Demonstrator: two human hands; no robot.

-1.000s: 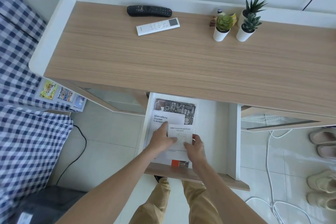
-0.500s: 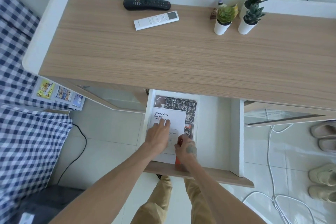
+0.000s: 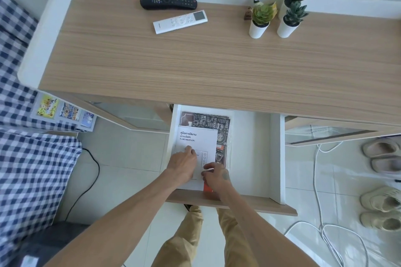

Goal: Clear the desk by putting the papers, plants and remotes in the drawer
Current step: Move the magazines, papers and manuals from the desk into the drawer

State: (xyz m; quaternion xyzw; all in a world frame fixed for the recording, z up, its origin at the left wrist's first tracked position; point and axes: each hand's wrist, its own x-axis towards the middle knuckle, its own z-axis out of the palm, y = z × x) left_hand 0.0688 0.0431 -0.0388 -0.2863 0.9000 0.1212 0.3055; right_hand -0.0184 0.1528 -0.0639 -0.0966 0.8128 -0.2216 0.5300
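The white drawer [image 3: 249, 158] stands pulled out under the wooden desk [image 3: 195, 67]. A stack of papers lies in its left half: a white manual [image 3: 199, 136] on top of a dark printed menu sheet [image 3: 208, 120]. My left hand [image 3: 184, 163] presses flat on the manual. My right hand [image 3: 216, 176] pinches the near edge of the papers, by an orange corner. On the desk's far side lie a black remote [image 3: 168, 2] and a white remote [image 3: 180, 21]. At the back right stand three potted plants [image 3: 261, 19], in white pots.
Small figurines [image 3: 248, 13] stand beside the plants. A checked bed cover [image 3: 32, 158] fills the left, with photo cards [image 3: 63, 110] near the desk's corner. White cables [image 3: 319, 212] and slippers [image 3: 382, 180] lie on the tiled floor at right. My legs are below the drawer front.
The small white leaflet that both hands held above the stack now lies down among the papers. My left hand has flattened onto the manual and my right hand has slid to the near edge.
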